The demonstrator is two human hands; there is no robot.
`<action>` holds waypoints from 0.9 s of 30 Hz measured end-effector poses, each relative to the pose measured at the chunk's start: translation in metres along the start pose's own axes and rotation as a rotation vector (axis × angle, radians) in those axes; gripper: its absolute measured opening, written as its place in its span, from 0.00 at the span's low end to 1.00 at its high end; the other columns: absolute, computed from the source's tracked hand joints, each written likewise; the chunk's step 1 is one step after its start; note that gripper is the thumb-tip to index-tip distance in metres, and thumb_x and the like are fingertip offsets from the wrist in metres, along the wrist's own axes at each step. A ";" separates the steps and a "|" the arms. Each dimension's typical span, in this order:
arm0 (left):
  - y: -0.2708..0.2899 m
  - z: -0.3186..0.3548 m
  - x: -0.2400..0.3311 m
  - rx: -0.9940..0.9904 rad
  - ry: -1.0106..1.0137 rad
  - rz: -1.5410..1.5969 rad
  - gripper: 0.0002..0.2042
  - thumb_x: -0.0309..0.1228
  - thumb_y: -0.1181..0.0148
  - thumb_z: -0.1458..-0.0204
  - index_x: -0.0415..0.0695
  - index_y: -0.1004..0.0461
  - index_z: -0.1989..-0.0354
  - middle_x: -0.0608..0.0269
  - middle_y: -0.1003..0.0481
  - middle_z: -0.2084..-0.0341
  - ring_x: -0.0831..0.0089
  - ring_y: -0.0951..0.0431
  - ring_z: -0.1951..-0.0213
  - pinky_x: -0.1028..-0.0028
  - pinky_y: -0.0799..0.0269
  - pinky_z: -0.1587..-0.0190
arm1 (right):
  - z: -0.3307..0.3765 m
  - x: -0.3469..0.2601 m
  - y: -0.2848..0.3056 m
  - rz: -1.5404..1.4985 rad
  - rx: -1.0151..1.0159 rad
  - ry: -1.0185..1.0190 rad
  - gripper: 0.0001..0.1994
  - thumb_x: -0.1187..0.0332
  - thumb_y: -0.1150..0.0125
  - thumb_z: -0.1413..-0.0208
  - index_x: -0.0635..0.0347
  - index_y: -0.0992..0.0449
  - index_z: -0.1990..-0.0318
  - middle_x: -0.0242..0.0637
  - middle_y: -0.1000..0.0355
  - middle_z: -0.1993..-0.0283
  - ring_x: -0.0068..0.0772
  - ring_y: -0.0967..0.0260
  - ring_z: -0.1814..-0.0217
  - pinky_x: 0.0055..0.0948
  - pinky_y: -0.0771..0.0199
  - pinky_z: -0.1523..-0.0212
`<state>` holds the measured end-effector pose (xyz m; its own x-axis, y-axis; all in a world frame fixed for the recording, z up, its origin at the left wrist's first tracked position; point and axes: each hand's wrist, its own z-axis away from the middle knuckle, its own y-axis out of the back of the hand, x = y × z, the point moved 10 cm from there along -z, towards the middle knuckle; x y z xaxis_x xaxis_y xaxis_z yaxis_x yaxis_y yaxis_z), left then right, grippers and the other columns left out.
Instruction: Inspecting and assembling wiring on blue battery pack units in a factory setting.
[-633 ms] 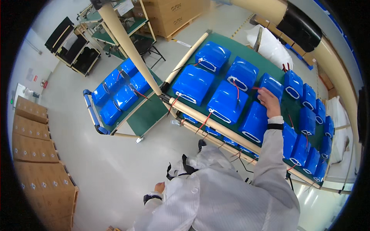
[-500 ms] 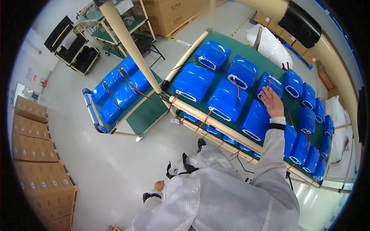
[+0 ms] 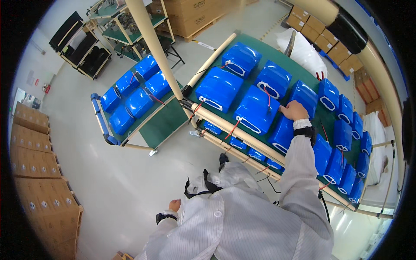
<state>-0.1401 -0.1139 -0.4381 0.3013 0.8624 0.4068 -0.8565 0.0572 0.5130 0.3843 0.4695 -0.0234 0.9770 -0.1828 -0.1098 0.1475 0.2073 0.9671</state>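
Note:
My right hand (image 3: 295,111) is over the green-topped rack (image 3: 289,65), its fingers curled and the index finger reaching left. Its fingertip is at the right edge of a blue-wrapped battery pack (image 3: 256,109); whether it touches is unclear. Another blue pack (image 3: 304,96) lies just beyond the hand, and a third pack (image 3: 282,133) is partly hidden below it. A red lead (image 3: 268,100) hangs from a neighbouring pack, left of my fingers. Low at my side, over the floor, my left hand (image 3: 174,205) is closed, with nothing visible in it.
Several more packs fill the rack's top and lower shelf. A beige rail (image 3: 234,133) borders its near side. Left of a beige post (image 3: 154,45) stands a cart (image 3: 167,125) carrying blue packs. Stacked cartons (image 3: 37,156) line the far left; a white sack (image 3: 303,52) lies behind the rack.
My right hand has shifted slightly left and nearer me; its spread fingers have curled with the index finger pointing left. The view has shifted a little. My left hand still hangs low.

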 end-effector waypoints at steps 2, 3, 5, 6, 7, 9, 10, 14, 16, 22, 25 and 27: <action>0.000 -0.001 0.002 0.006 0.028 0.061 0.22 0.46 0.40 0.42 0.35 0.18 0.59 0.48 0.16 0.64 0.59 0.17 0.58 0.65 0.25 0.52 | -0.014 0.014 -0.019 0.120 -0.069 -0.063 0.27 0.40 0.39 0.48 0.51 0.15 0.52 0.50 0.21 0.48 0.56 0.24 0.45 0.47 0.25 0.43; 0.001 -0.002 -0.003 0.016 0.028 0.016 0.22 0.47 0.41 0.42 0.35 0.18 0.59 0.48 0.16 0.64 0.59 0.17 0.58 0.64 0.25 0.51 | -0.018 0.013 -0.025 0.117 -0.131 -0.026 0.31 0.38 0.41 0.49 0.54 0.17 0.48 0.52 0.23 0.45 0.57 0.25 0.42 0.47 0.26 0.41; -0.003 -0.007 -0.010 0.030 0.030 -0.021 0.23 0.47 0.41 0.42 0.34 0.18 0.59 0.48 0.16 0.64 0.59 0.17 0.57 0.64 0.25 0.51 | -0.023 0.018 -0.025 0.140 -0.113 -0.054 0.33 0.38 0.40 0.49 0.57 0.18 0.48 0.53 0.23 0.45 0.58 0.25 0.42 0.48 0.26 0.41; -0.010 -0.020 -0.024 0.003 -0.064 -0.056 0.23 0.47 0.42 0.42 0.35 0.18 0.58 0.47 0.17 0.63 0.57 0.17 0.56 0.63 0.25 0.50 | -0.022 0.022 -0.024 0.150 -0.107 -0.097 0.35 0.38 0.39 0.50 0.59 0.19 0.47 0.54 0.23 0.44 0.58 0.26 0.42 0.48 0.26 0.41; -0.017 -0.027 -0.031 -0.027 -0.163 -0.085 0.23 0.47 0.42 0.42 0.35 0.18 0.58 0.46 0.17 0.62 0.56 0.17 0.56 0.63 0.26 0.49 | -0.020 0.021 -0.023 0.130 -0.117 -0.097 0.37 0.38 0.39 0.51 0.63 0.20 0.46 0.55 0.23 0.45 0.59 0.26 0.41 0.48 0.26 0.41; -0.022 -0.034 -0.032 -0.050 -0.242 -0.180 0.23 0.47 0.44 0.42 0.36 0.18 0.57 0.45 0.17 0.61 0.53 0.17 0.54 0.62 0.26 0.48 | -0.023 0.024 -0.022 0.123 -0.064 -0.082 0.36 0.37 0.37 0.53 0.63 0.19 0.49 0.54 0.22 0.47 0.58 0.25 0.43 0.47 0.25 0.43; -0.028 -0.030 -0.031 -0.070 -0.309 -0.277 0.23 0.47 0.45 0.42 0.36 0.18 0.56 0.44 0.17 0.59 0.51 0.18 0.53 0.61 0.26 0.48 | -0.022 0.026 -0.020 0.115 -0.022 -0.060 0.36 0.37 0.36 0.54 0.63 0.18 0.52 0.53 0.21 0.49 0.57 0.24 0.45 0.47 0.24 0.45; -0.028 -0.031 -0.048 -0.011 -0.081 -0.049 0.23 0.47 0.47 0.41 0.37 0.18 0.57 0.43 0.18 0.59 0.47 0.19 0.52 0.59 0.27 0.49 | 0.001 0.032 0.007 -0.009 0.078 0.045 0.26 0.45 0.29 0.56 0.62 0.18 0.62 0.48 0.19 0.60 0.50 0.20 0.56 0.42 0.22 0.55; -0.010 -0.008 -0.003 -0.044 -0.178 -0.156 0.23 0.47 0.47 0.41 0.36 0.18 0.59 0.42 0.18 0.60 0.46 0.19 0.53 0.58 0.27 0.50 | 0.005 0.047 0.009 -0.206 0.109 0.261 0.17 0.55 0.25 0.58 0.59 0.19 0.70 0.45 0.20 0.67 0.44 0.21 0.66 0.40 0.23 0.64; -0.007 -0.030 0.005 -0.035 -0.316 -0.164 0.23 0.47 0.48 0.41 0.35 0.19 0.63 0.39 0.19 0.64 0.40 0.20 0.56 0.54 0.27 0.52 | 0.093 0.064 0.023 -0.276 0.136 0.367 0.18 0.75 0.30 0.56 0.59 0.20 0.54 0.45 0.22 0.58 0.41 0.23 0.64 0.37 0.23 0.61; -0.008 -0.043 0.003 0.038 -0.258 -0.141 0.22 0.46 0.47 0.41 0.36 0.18 0.62 0.39 0.19 0.63 0.42 0.20 0.54 0.54 0.27 0.50 | 0.136 0.066 0.011 -0.279 0.070 0.365 0.25 0.74 0.30 0.55 0.59 0.23 0.45 0.48 0.25 0.48 0.49 0.24 0.54 0.40 0.24 0.53; -0.014 -0.061 -0.011 0.045 -0.231 -0.138 0.22 0.45 0.45 0.42 0.36 0.18 0.62 0.40 0.18 0.62 0.43 0.20 0.53 0.55 0.27 0.49 | 0.159 0.052 0.018 -0.263 0.071 0.355 0.24 0.71 0.30 0.54 0.60 0.24 0.45 0.48 0.25 0.49 0.51 0.25 0.52 0.41 0.24 0.51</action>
<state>-0.1567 -0.0936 -0.4964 0.5056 0.7101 0.4901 -0.7828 0.1388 0.6066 0.4130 0.3107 0.0251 0.9017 0.1236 -0.4142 0.3993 0.1287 0.9077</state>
